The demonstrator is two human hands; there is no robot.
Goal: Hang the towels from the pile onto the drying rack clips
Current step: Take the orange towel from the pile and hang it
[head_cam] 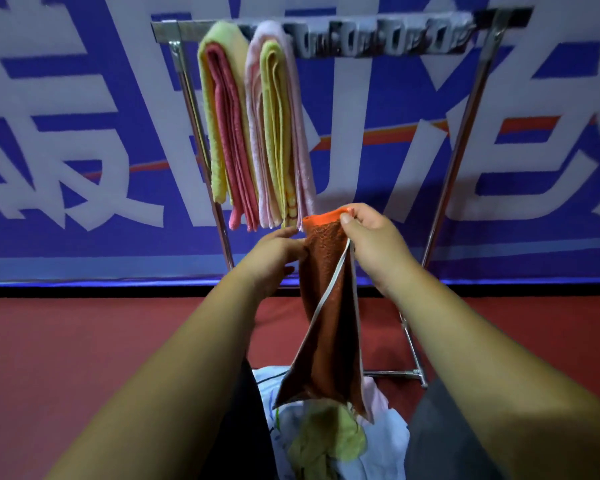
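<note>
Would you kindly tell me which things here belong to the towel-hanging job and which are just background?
Job: orange towel, held by left hand and right hand; drying rack; clips; hung towels; pile.
Background: blue banner; red floor.

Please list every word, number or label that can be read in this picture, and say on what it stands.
blue banner behind the drying rack: large white characters, blurred and cut off by the frame; not readable.
orange towel, hanging towels, clips: no text visible.
</note>
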